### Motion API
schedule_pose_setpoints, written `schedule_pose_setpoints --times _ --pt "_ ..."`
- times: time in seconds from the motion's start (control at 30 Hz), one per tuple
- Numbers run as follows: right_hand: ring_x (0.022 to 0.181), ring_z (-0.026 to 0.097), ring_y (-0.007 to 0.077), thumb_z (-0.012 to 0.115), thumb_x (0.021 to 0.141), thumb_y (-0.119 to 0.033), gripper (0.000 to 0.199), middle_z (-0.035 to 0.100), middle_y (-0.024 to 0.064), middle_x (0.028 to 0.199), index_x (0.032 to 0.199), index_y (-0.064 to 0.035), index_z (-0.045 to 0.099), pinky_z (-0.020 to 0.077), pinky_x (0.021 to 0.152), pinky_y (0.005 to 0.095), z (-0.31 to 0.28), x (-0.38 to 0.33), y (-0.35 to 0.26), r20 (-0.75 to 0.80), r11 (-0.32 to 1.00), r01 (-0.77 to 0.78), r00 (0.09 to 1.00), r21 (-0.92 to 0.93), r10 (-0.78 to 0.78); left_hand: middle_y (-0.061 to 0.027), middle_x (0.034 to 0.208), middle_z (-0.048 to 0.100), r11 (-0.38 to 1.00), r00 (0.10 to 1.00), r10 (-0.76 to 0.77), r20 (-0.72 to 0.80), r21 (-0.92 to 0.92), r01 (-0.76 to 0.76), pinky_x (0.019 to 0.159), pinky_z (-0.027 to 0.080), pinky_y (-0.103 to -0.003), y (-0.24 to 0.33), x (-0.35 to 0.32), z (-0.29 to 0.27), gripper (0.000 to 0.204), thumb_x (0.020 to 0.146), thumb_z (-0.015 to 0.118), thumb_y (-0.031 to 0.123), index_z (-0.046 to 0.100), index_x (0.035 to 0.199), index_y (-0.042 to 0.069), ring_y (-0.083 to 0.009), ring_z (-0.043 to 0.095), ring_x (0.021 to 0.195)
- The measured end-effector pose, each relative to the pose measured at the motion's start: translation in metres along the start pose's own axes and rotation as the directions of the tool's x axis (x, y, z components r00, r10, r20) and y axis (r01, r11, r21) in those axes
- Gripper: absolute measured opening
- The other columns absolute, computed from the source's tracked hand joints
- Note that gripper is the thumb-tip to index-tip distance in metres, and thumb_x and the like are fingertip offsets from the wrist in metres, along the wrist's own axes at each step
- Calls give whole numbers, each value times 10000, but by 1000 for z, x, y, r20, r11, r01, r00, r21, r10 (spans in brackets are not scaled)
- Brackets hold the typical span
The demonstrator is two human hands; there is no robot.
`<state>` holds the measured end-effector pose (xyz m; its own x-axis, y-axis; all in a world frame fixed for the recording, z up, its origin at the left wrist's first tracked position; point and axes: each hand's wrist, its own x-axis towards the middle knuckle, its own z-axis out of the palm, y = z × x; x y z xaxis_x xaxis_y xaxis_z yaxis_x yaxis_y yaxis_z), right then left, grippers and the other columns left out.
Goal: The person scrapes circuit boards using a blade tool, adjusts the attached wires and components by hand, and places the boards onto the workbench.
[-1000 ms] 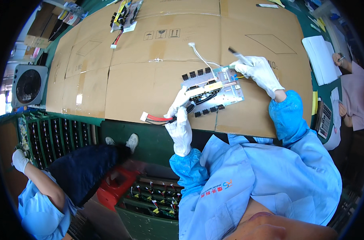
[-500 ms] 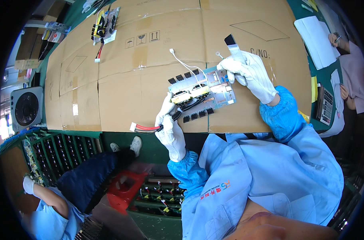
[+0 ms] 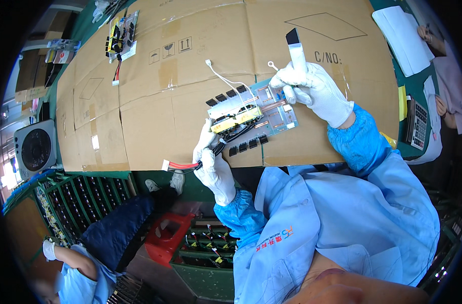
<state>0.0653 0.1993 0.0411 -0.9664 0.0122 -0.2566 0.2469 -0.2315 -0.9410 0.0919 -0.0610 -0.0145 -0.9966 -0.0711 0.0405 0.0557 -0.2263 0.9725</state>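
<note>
Your left hand (image 3: 210,161) grasps the circuit board (image 3: 274,115) and its red-and-black cable (image 3: 183,166) by the cardboard sheet's (image 3: 160,121) near edge; your right hand (image 3: 320,93) grips a black-tipped flat tool (image 3: 296,49). The board looks populated and wired, its white plugs (image 3: 165,165) unconnected; remaining work can't be told.

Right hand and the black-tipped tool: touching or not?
Touching. The head view shows the right hand gripping the black-tipped tool, its pale shaft sticking out from between the gloved fingers.

The cardboard (image 3: 190,86) is brightly lit, glare (image 3: 10,175) whitens the far left, and fisheye edges fall black.
</note>
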Motion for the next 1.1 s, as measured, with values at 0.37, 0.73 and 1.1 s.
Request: schedule_pose_setpoints --times 0.37,0.73,1.1 --pt "941 674 239 716 742 -70 375 670 78 1091 1116 -88 715 553 801 325 8 -16 25 530 -49 658 558 -751 -639 -241 1351 558 998 998 61 -4 -12 -62 957 486 -362 -1 1 -4 400 970 515 260 593 1172 -76 -234 600 1130" --pt "927 684 303 752 733 -63 271 676 181 1095 993 -6 699 567 753 399 -7 -26 52 630 -115 758 437 -643 -642 -178 1194 637 999 997 43 -63 -29 -44 930 483 -351 -7 0 -7 371 956 543 210 601 1183 -78 -212 618 1047" --pt "761 656 132 439 986 -153 414 668 160 1180 1356 1 542 504 594 225 -6 -12 17 -245 838 288 867 -463 -434 -199 1334 572 995 999 51 16 84 -52 994 439 -369 -9 -3 -14 418 984 490 258 579 1229 -68 -224 586 1135"
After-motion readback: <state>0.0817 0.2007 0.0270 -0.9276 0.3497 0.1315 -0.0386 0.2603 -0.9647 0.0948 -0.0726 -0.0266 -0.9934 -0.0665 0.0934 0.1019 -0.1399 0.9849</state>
